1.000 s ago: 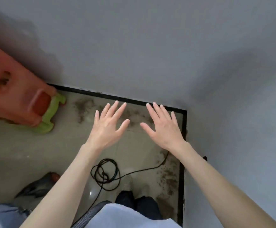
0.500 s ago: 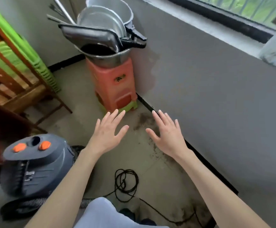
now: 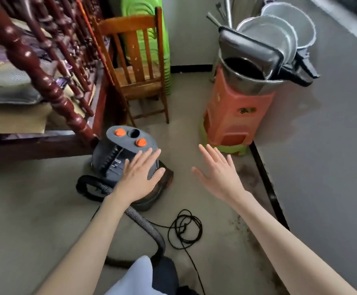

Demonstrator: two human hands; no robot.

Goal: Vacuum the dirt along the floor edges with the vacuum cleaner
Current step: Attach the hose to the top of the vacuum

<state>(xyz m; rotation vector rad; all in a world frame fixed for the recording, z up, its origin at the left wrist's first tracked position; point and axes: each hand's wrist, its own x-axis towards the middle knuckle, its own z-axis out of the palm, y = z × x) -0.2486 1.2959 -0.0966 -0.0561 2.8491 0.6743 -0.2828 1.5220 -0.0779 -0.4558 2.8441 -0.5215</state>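
Observation:
A grey canister vacuum cleaner (image 3: 118, 154) with two orange buttons stands on the floor in the middle left. Its ribbed hose (image 3: 145, 226) curls from the body toward me, and its black cord (image 3: 185, 228) lies coiled on the floor. My left hand (image 3: 139, 177) is held out flat in front of the vacuum's body, fingers straight, holding nothing. My right hand (image 3: 218, 173) is spread open in the air to the right, also empty. Dark dirt (image 3: 247, 173) lies along the black skirting (image 3: 264, 184) at the right wall.
An orange plastic stool (image 3: 235, 116) stacked with metal pots and pans (image 3: 264, 50) stands against the right wall. A wooden chair (image 3: 139, 81) and green plastic stools (image 3: 150, 28) stand at the back. A dark red wooden bed frame (image 3: 35, 64) fills the left.
The view has swung left from the dirty corner to the room. The vacuum now lies under my left hand. Both hands stay spread and empty.

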